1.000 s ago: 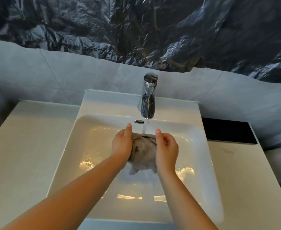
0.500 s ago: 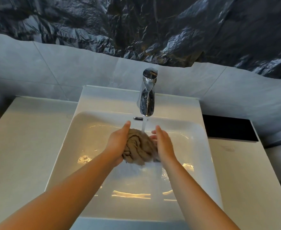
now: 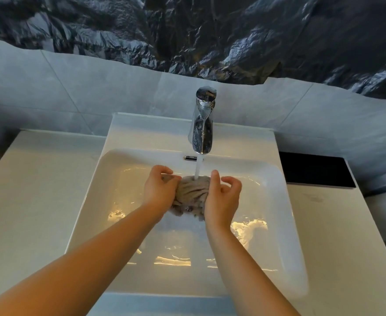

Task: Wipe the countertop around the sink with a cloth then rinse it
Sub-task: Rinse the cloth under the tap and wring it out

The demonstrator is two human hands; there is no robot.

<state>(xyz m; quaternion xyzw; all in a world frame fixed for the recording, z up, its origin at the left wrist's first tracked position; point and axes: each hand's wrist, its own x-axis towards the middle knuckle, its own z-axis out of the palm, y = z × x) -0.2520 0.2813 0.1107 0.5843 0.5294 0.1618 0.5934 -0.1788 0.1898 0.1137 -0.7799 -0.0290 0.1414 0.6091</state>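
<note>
A bunched grey-beige cloth (image 3: 192,192) hangs wet over the white sink basin (image 3: 91,201), squeezed between both hands. My left hand (image 3: 159,190) grips its left side with curled fingers. My right hand (image 3: 221,197) presses its right side, fingers curled loosely. Water (image 3: 198,168) runs from the chrome faucet (image 3: 202,126) straight onto the top of the cloth. Water pools in the bottom of the basin. The pale countertop (image 3: 34,192) lies on both sides of the sink.
A black rectangular panel (image 3: 315,171) lies on the counter at the back right. Grey wall tiles (image 3: 96,92) stand behind the sink, with crumpled black plastic sheeting (image 3: 210,35) above them. A small chrome overflow slot (image 3: 190,158) sits under the faucet.
Both hands have kept working the cloth under the running water. Their fingers have curled in from flat, and the cloth is bunched tighter between them.
</note>
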